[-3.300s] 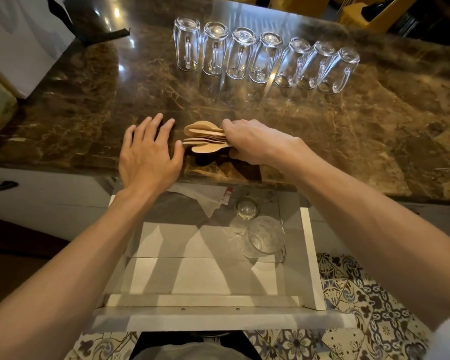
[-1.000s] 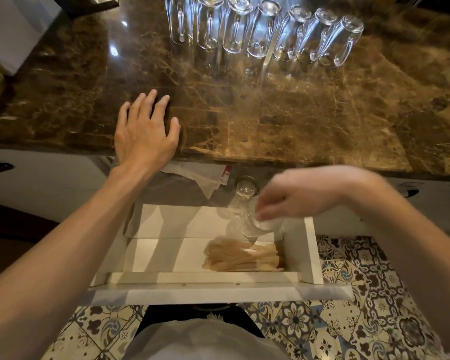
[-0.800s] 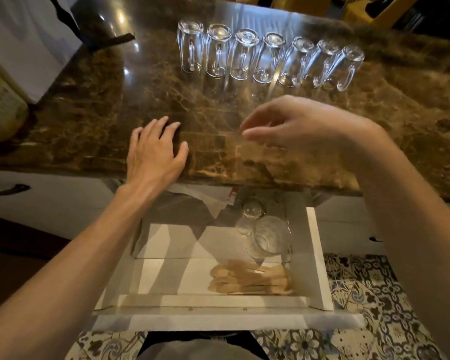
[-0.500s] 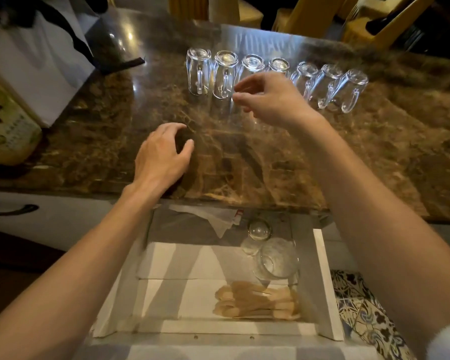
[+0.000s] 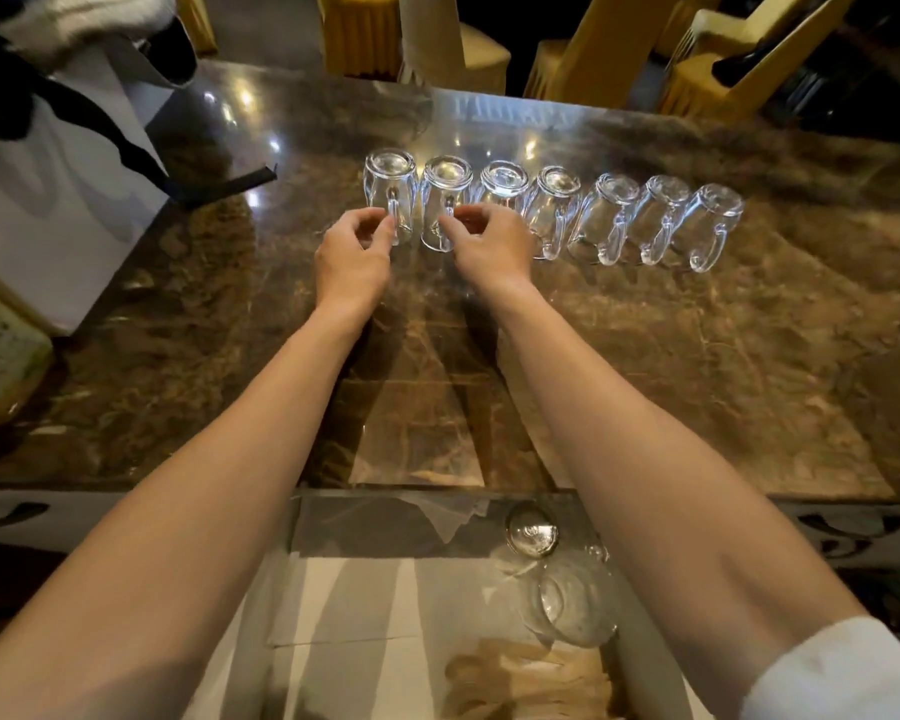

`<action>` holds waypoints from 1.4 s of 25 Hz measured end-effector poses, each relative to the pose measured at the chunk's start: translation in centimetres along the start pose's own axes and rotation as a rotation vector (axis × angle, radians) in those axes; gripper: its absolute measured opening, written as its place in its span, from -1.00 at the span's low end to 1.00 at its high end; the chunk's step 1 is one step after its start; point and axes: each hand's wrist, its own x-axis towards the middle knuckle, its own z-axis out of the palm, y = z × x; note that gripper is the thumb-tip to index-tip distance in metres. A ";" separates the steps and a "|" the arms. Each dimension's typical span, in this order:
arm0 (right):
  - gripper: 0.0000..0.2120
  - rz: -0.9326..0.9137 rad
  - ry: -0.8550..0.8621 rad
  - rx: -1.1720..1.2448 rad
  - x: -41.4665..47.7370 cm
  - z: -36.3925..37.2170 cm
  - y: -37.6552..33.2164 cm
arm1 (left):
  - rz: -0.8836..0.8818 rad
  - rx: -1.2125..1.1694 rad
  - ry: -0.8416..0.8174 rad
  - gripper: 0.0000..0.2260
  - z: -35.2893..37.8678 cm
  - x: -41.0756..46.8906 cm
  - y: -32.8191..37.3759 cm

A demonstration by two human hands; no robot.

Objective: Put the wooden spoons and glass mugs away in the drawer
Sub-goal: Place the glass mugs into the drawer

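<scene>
Seven upturned glass mugs [image 5: 606, 215] line the counter [image 5: 697, 356]; our left hand [image 5: 352, 254] has its fingers [image 5: 378, 228] pinched on the leftmost mug's [image 5: 391, 181] handle, and the right hand [image 5: 489, 241] pinches the next mug's [image 5: 445, 192] handle. Down in the open drawer [image 5: 333, 615], the wooden spoons [image 5: 515, 678] lie beside some glassware [image 5: 572, 600].

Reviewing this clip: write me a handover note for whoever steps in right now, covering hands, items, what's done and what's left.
Left hand: pinches the handle of the leftmost mug, not yet lifted.
Right hand: pinches the handle of the second mug, which also stands on the counter.
Other five mugs: upside down in the same row.
Done: wooden spoons lie in the open drawer, near end, right side, beside two glass pieces.
Left: all seven mugs go into the drawer.
</scene>
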 end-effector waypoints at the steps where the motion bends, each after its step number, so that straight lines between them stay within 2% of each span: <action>1: -0.74 0.003 0.016 -0.023 0.3 0.2 0.0 | 0.000 0.000 -0.003 -0.75 0.1 0.5 -0.1; 9: -0.77 0.038 -0.008 -0.122 1.5 0.9 -0.2 | -0.003 0.001 -0.056 -0.73 0.0 2.3 0.2; 16: -0.82 0.034 -0.057 -0.200 1.3 0.2 -0.9 | 0.022 -0.007 -0.040 -0.82 -0.1 1.7 0.2; 23: -0.84 -0.066 -0.049 -0.075 -1.0 -1.6 -1.9 | 0.182 -0.017 -0.081 -0.80 -2.8 0.0 2.5; 30: -0.85 -0.207 -0.097 0.007 -6.9 -6.0 -2.7 | 0.308 -0.038 -0.150 -0.76 -7.4 -7.9 5.4; 35: -0.83 -0.250 -0.166 0.041 -12.4 -8.4 -2.1 | 0.279 -0.056 -0.188 -0.74 -10.4 -13.6 4.9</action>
